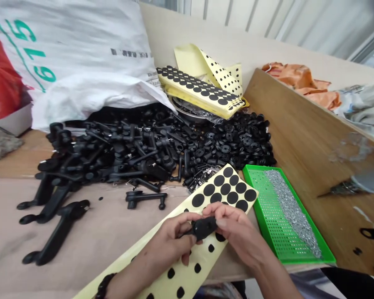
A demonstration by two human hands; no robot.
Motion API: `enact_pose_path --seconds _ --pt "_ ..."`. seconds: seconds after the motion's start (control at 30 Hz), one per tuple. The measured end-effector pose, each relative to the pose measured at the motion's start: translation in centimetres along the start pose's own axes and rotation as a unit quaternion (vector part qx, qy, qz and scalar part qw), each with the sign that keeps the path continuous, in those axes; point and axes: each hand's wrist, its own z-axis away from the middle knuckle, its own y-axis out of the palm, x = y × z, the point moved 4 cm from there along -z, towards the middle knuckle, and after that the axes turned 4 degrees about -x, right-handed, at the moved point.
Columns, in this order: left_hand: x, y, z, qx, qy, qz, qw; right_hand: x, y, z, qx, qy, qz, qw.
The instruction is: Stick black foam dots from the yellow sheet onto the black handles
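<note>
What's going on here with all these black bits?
A person is holding a small black part between the fingers of the left hand and the right hand, over a yellow sheet with black dots on it. Farther back lies a big heap of black parts. Three black handles lie off to the left, and a green tray of tiny silvery pieces sits on the right.

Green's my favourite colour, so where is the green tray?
In the head view, the green tray sits at the lower right, between the right hand and the brown wooden board.
</note>
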Motion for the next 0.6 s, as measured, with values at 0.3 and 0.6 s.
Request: enact_pose_path --seconds 0.3,0.6 --pt "-0.06 -0.48 -0.14 -0.016 0.043 -0.047 0.998 -0.61 0.38 -0.25 -0.014 0.002 0.022 1.0" --pt "-0.06 -0.55 0.08 -0.012 0.065 -0.081 0.994 -1.04 -0.16 -0.39 -0.015 -0.01 0.035 0.999"
